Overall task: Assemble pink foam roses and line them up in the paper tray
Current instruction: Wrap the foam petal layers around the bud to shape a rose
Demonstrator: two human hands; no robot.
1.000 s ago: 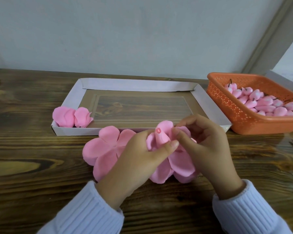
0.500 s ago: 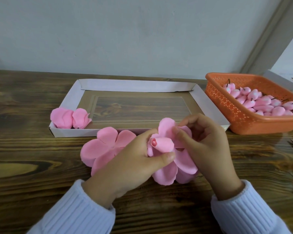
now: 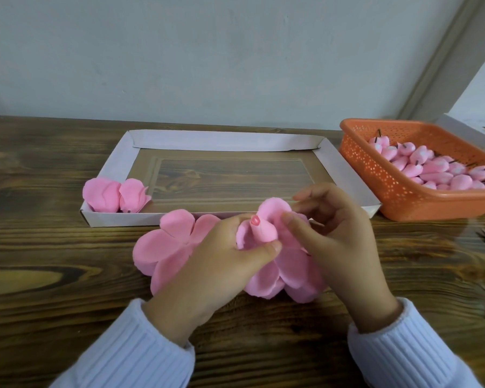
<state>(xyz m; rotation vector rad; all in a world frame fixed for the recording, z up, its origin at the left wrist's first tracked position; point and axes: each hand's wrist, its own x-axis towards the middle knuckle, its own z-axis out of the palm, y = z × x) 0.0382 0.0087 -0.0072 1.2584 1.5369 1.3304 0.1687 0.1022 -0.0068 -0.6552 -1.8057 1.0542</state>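
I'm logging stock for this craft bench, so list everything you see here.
Paper tray: one, white, middle of table.
Finished roses: two, pink, tray's near-left corner.
Basket: one, orange, right of tray.
Rose buds: many, pink, in basket.
Flat petal piece: one, pink, on table in front of tray.
Half-made rose: one, pink, held in both hands.
Table: one, dark wood, beneath everything.
Left hand: grips half-made rose's bud.
Right hand: pinches one of its petals.
Sleeves: two, white, near edge.
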